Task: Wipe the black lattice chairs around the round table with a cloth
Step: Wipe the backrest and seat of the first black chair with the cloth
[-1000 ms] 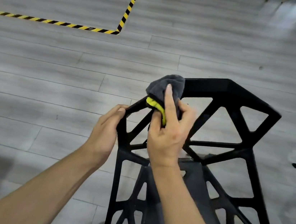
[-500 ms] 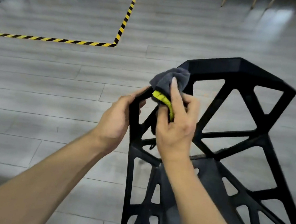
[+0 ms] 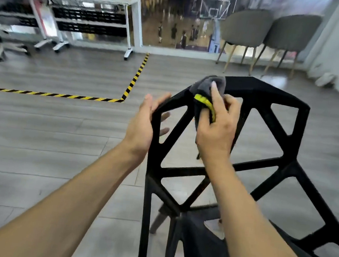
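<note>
A: Status on the black plastic lattice chair (image 3: pixel 272 129)?

B: Centre-right of frame, backrest toward us. Left hand (image 3: pixel 143 122) grips the left backrest strut, fingers wrapped behind it, thumb in front. Looks like bracing so the chair doesn't shift.

A: Right hand (image 3: pixel 215 130)?

B: Pinching the bunched grey cloth with yellow edging (image 3: pixel 209 90) against the upper-left corner of the backrest, forefinger extended on top. Reads as pressure for the wipe.

A: Counts?

B: One lattice chair, one cloth. Two grey upholstered chairs with wooden legs (image 3: pixel 269 33) in the upper right, side by side by the window. One black-and-yellow striped floor tape line (image 3: pixel 136 76), left of centre. No round table in view.
</note>
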The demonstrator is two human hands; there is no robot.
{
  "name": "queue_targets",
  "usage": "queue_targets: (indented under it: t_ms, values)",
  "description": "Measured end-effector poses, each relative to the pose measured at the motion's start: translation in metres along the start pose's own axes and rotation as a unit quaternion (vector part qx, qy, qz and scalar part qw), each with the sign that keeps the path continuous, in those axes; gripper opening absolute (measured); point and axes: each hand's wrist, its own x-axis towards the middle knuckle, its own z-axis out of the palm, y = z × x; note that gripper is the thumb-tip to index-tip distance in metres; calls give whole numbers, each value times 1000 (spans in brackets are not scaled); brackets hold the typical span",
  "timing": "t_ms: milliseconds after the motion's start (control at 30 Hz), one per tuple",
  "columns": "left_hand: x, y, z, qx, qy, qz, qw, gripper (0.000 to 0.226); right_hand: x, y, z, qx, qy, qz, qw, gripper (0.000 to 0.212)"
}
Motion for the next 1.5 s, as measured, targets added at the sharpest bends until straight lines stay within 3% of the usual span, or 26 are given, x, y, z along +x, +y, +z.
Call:
queue_targets:
  t_ms: [100, 233, 333, 567, 700, 833, 933, 1100, 1200, 1267, 1400, 1500]
  values:
    - [2, -4, -4, -34, -42, 12, 998, 65, -33, -3, 15, 17, -26, -40, 999, 52]
    - [3, -2, -14, -88, -102, -5, 991, 74, -139, -13, 20, 46, -83, -84, 992, 54]
    - [5, 1, -23, -23, -119, -7, 993, 75, -148, -9, 14, 31, -104, -98, 989, 53]
    - [7, 25, -35, 102, -142, 4, 985, 74, -80, -42, 21, 18, -49, -94, 994, 53]
    - [5, 25, -35, 152, -160, 26, 975, 68, -138, -26, 21, -26, -85, -137, 987, 56]
    - [1, 18, -29, 198, -121, 75, 970, 52, -184, -7, 8, -75, -152, -175, 970, 53]
    - [3, 7, -27, 246, -67, 136, 957, 34, -158, 3, 1, -99, -141, -209, 963, 53]
    - [8, -1, -30, 298, -53, 178, 936, 35, -84, 23, 1, -59, -22, -20, 998, 49]
    - [14, -6, -32, 334, -43, 215, 917, 37, -119, 10, 12, -20, -41, -35, 998, 52]
    - [16, -10, -33, 340, -35, 234, 910, 39, -162, -1, 13, -37, -74, -92, 992, 58]
    - [10, -10, -25, 298, -31, 234, 925, 36, -157, 1, 8, -67, -96, -147, 982, 52]
    - [8, -13, -24, 258, -34, 232, 937, 35, -100, -4, 11, -37, -36, -91, 994, 48]
